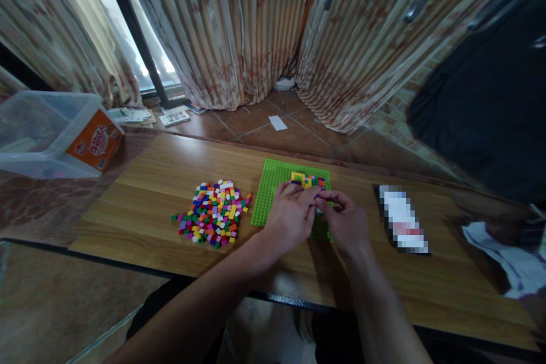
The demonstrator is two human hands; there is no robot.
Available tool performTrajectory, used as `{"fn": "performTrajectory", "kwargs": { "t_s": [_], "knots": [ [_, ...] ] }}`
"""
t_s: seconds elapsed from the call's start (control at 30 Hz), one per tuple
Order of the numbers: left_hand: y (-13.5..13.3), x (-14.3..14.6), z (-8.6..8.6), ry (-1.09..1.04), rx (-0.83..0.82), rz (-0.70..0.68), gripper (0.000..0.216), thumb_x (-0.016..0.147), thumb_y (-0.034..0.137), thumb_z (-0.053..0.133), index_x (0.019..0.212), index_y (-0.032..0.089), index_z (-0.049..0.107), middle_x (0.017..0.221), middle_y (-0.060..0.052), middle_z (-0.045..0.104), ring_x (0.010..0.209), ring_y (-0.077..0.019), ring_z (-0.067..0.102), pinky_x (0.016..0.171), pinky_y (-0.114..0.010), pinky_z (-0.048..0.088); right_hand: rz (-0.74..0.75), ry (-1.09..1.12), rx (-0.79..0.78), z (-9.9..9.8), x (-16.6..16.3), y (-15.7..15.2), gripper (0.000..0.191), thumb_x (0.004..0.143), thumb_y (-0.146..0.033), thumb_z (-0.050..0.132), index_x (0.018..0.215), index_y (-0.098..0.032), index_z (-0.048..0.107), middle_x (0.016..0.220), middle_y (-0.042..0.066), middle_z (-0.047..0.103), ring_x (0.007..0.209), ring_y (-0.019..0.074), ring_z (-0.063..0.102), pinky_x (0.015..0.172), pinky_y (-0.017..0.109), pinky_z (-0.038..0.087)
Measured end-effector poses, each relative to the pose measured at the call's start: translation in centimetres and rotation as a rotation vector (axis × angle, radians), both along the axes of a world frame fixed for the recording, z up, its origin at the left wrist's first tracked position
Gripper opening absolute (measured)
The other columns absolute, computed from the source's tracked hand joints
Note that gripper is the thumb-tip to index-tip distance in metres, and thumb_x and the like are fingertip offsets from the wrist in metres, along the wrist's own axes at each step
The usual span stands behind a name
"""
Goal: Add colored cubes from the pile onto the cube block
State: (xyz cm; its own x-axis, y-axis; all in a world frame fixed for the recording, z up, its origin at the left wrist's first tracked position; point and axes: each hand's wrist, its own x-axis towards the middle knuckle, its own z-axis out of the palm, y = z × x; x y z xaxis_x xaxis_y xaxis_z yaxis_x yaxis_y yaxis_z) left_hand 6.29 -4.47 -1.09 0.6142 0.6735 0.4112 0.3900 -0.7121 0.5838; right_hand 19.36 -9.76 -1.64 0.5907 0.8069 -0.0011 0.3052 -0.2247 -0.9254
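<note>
A green studded baseplate (273, 190) lies on the wooden table (162, 182), with a small patch of yellow, red and other coloured bricks (307, 180) fixed at its far right. My left hand (290, 216) and my right hand (347, 222) meet over the plate's near right part, fingertips pinched together on a small purple brick (318, 196). Which hand really holds it I cannot tell. Left of the plate lies a pile of several loose coloured bricks (213, 213).
A blurred dark flat object (403, 219) lies right of the plate. White cloth (507, 256) sits at the table's right end. A clear plastic bin (46, 131) with an orange box stands at the far left. Curtains and tiled floor lie behind.
</note>
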Motion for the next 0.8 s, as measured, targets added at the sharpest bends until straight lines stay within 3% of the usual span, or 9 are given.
{"fn": "performTrajectory", "kwargs": {
  "t_s": [0.5,0.8],
  "knots": [
    [0.5,-0.9,0.3,-0.085,-0.037,-0.021,0.031,0.089,0.02,0.05,0.118,0.019,0.061,0.097,-0.003,0.074,0.098,-0.021,0.061,0.097,-0.04,0.042,0.004,0.075,-0.002,-0.4,0.2,0.0,0.041,0.067,-0.052,0.072,0.09,-0.019,0.07,0.083,0.006,0.072,0.063,0.0159,0.06,0.059,0.03,0.049],
    [4.9,-4.7,1.5,-0.096,-0.142,0.286,0.032,0.083,0.016,0.056,0.113,0.019,0.066,0.093,-0.004,0.075,0.095,-0.0213,0.066,0.093,-0.036,0.049,-0.033,-0.006,-0.052,0.2,0.1,-0.1,0.038,0.067,-0.051,0.071,0.09,-0.02,0.074,0.07,0.003,0.069,0.055,0.0143,0.055,0.051,0.026,0.04]
  ]
}}
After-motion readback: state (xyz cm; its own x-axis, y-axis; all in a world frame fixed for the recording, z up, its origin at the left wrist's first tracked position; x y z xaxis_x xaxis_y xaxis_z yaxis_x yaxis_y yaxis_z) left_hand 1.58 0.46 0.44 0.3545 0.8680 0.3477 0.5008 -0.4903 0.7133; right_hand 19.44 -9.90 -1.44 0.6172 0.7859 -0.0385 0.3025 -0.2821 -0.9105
